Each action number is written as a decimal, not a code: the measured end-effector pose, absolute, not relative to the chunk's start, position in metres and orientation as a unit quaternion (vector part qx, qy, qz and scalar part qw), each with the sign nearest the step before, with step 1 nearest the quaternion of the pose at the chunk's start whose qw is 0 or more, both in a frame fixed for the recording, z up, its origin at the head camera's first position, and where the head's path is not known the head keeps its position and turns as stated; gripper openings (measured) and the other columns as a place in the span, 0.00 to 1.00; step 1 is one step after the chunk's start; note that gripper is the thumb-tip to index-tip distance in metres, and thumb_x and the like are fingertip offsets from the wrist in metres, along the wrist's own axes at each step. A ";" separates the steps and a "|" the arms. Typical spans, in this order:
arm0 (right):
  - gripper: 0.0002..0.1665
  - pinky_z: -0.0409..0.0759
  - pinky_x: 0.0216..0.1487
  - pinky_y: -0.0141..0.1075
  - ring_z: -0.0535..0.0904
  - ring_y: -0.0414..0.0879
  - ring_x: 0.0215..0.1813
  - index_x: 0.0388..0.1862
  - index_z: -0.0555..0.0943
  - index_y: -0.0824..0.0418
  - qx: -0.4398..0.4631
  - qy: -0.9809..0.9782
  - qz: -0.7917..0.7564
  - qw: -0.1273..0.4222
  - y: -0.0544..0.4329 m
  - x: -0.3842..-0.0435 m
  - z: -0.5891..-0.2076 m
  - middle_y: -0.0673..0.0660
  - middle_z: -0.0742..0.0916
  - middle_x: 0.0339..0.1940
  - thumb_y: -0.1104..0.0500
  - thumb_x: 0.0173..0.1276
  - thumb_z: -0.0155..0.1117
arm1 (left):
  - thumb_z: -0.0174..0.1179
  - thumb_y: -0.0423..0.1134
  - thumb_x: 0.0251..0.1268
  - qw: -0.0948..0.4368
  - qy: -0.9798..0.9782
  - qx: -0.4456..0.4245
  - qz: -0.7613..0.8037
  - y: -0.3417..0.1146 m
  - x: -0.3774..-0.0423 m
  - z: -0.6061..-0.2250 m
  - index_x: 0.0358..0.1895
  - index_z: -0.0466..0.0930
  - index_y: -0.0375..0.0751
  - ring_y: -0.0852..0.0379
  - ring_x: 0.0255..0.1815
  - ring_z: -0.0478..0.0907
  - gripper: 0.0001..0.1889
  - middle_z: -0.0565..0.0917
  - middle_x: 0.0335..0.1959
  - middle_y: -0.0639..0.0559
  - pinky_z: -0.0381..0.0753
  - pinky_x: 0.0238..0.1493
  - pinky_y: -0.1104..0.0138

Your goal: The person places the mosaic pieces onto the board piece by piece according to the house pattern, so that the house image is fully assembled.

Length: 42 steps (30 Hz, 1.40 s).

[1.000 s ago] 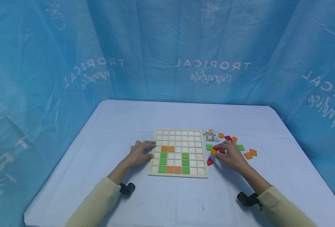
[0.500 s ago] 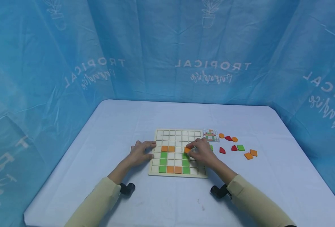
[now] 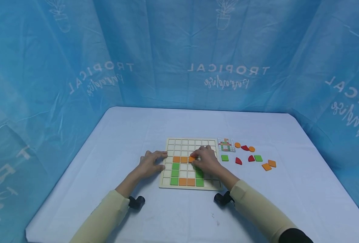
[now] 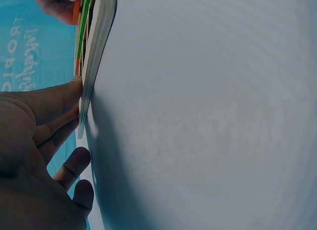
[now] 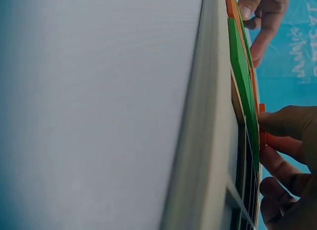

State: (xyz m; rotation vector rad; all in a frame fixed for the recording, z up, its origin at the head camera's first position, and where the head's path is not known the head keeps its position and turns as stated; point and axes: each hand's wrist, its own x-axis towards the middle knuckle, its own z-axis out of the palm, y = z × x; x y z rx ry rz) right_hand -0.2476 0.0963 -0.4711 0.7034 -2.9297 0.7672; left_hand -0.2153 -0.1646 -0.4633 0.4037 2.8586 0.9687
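Around the left, far and right edges of the white surface, a blue curtain. Against the left edge of the board, the left hand, fingers loose, touching but grasping nothing. Flat on the surface, away from its corners, the board itself: in the middle row, two orange tiles from the second cell on; below, in the second column, three green tiles; along the near edge, two orange squares, then a green column at their right. Pinched between thumb and fingers of the right hand, at the fourth cell of the middle row, a third orange tile; whether fully seated, impossible to tell. Beside the board's far right corner, a patterned card; nearer, a loose green square. Farther right, toward the surface's right edge, two orange discs, three red wedges, a green piece just beside one wedge and, rightmost, two orange pieces close together.
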 end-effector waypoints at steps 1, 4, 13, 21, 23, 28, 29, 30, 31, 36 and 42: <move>0.16 0.64 0.44 0.42 0.68 0.46 0.41 0.46 0.87 0.57 0.225 -0.943 0.245 0.014 0.096 -0.248 -0.472 0.49 0.85 0.38 0.59 0.57 0.71 | 0.68 0.37 0.57 0.048 0.938 0.133 0.316 -0.165 -0.215 -0.464 0.61 0.77 0.42 0.55 0.43 0.62 0.26 0.73 0.65 0.52 0.57 0.49 0.53; 0.15 0.65 0.45 0.43 0.68 0.47 0.42 0.45 0.87 0.56 0.222 -0.944 0.244 0.015 0.094 -0.248 -0.472 0.49 0.84 0.37 0.59 0.57 0.71 | 0.67 0.37 0.57 0.049 0.938 0.132 0.316 -0.164 -0.215 -0.463 0.61 0.77 0.42 0.55 0.43 0.62 0.26 0.73 0.66 0.52 0.57 0.49 0.54; 0.15 0.65 0.45 0.44 0.68 0.48 0.42 0.44 0.87 0.56 0.218 -0.947 0.234 0.019 0.093 -0.248 -0.473 0.50 0.81 0.36 0.58 0.56 0.71 | 0.68 0.36 0.57 0.052 0.937 0.128 0.320 -0.164 -0.214 -0.462 0.61 0.77 0.43 0.54 0.44 0.62 0.26 0.73 0.65 0.52 0.57 0.48 0.53; 0.15 0.65 0.45 0.44 0.68 0.48 0.43 0.45 0.87 0.56 0.214 -0.947 0.240 0.021 0.094 -0.246 -0.472 0.49 0.82 0.36 0.58 0.56 0.71 | 0.68 0.36 0.57 0.052 0.936 0.126 0.323 -0.164 -0.214 -0.462 0.61 0.77 0.43 0.54 0.44 0.62 0.25 0.73 0.65 0.52 0.56 0.48 0.54; 0.15 0.65 0.46 0.44 0.69 0.48 0.44 0.45 0.87 0.55 0.212 -0.945 0.248 0.020 0.095 -0.245 -0.471 0.49 0.82 0.37 0.58 0.56 0.71 | 0.68 0.36 0.57 0.053 0.937 0.126 0.322 -0.164 -0.215 -0.462 0.60 0.77 0.43 0.55 0.44 0.62 0.25 0.73 0.65 0.53 0.56 0.48 0.54; 0.16 0.67 0.48 0.46 0.70 0.50 0.48 0.47 0.86 0.56 0.192 -0.938 0.288 0.020 0.108 -0.238 -0.464 0.50 0.82 0.40 0.56 0.59 0.70 | 0.68 0.36 0.57 0.050 0.935 0.131 0.325 -0.164 -0.215 -0.462 0.61 0.77 0.42 0.54 0.43 0.62 0.25 0.73 0.65 0.52 0.56 0.48 0.54; 0.16 0.67 0.47 0.46 0.69 0.50 0.49 0.48 0.86 0.56 0.190 -0.936 0.295 0.023 0.113 -0.236 -0.464 0.51 0.82 0.40 0.56 0.59 0.70 | 0.68 0.36 0.57 0.050 0.935 0.133 0.326 -0.164 -0.214 -0.462 0.61 0.77 0.42 0.54 0.44 0.62 0.25 0.73 0.66 0.52 0.56 0.48 0.53; 0.16 0.67 0.48 0.47 0.70 0.51 0.49 0.48 0.86 0.57 0.187 -0.935 0.302 0.026 0.118 -0.235 -0.462 0.52 0.83 0.41 0.56 0.60 0.69 | 0.68 0.36 0.57 0.051 0.934 0.134 0.327 -0.164 -0.214 -0.462 0.61 0.77 0.42 0.54 0.44 0.62 0.25 0.73 0.66 0.52 0.56 0.48 0.53; 0.17 0.67 0.48 0.48 0.70 0.51 0.50 0.48 0.86 0.57 0.185 -0.934 0.305 0.030 0.124 -0.233 -0.462 0.52 0.83 0.42 0.56 0.60 0.69 | 0.68 0.36 0.58 0.052 0.934 0.135 0.327 -0.164 -0.214 -0.461 0.61 0.77 0.42 0.54 0.44 0.62 0.25 0.72 0.66 0.52 0.55 0.48 0.53; 0.18 0.65 0.54 0.53 0.69 0.56 0.56 0.49 0.85 0.59 0.160 -0.935 0.313 0.046 0.159 -0.227 -0.458 0.56 0.83 0.45 0.58 0.60 0.70 | 0.67 0.36 0.58 0.054 0.935 0.135 0.322 -0.163 -0.213 -0.459 0.62 0.76 0.41 0.53 0.45 0.62 0.26 0.72 0.66 0.51 0.55 0.50 0.51; 0.20 0.68 0.52 0.53 0.66 0.59 0.57 0.52 0.83 0.62 0.112 -0.944 0.306 0.055 0.204 -0.217 -0.452 0.62 0.81 0.52 0.60 0.59 0.70 | 0.67 0.37 0.58 0.057 0.938 0.131 0.315 -0.163 -0.214 -0.459 0.62 0.76 0.42 0.53 0.46 0.62 0.26 0.72 0.66 0.52 0.56 0.49 0.52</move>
